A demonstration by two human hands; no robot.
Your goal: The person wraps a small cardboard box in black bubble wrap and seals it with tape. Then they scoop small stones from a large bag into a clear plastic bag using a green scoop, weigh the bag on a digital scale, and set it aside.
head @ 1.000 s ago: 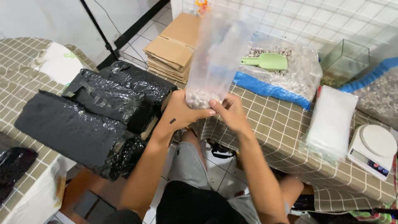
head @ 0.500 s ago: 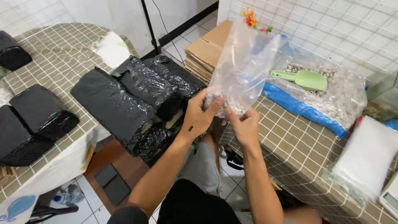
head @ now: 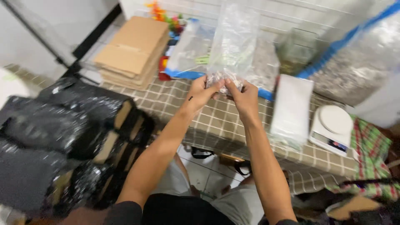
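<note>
Hands raised higher, left hand (head: 203, 92), right hand (head: 243, 96), crinkly clear bag (head: 231, 46)

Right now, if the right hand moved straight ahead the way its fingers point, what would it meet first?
The right hand points up and left into the clear plastic bag it already pinches, with the left hand just beyond. Depth is unclear, but the bag comes first.

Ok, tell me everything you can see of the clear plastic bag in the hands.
The clear plastic bag is thin, crinkled film, held upright above the checked tablecloth. Its upper part stands tall and mostly empty; a small load of pale, pebble-like pieces sits bunched at the bottom. The left hand and right hand pinch that bottom from either side. Motion blur hides finer detail.
</note>
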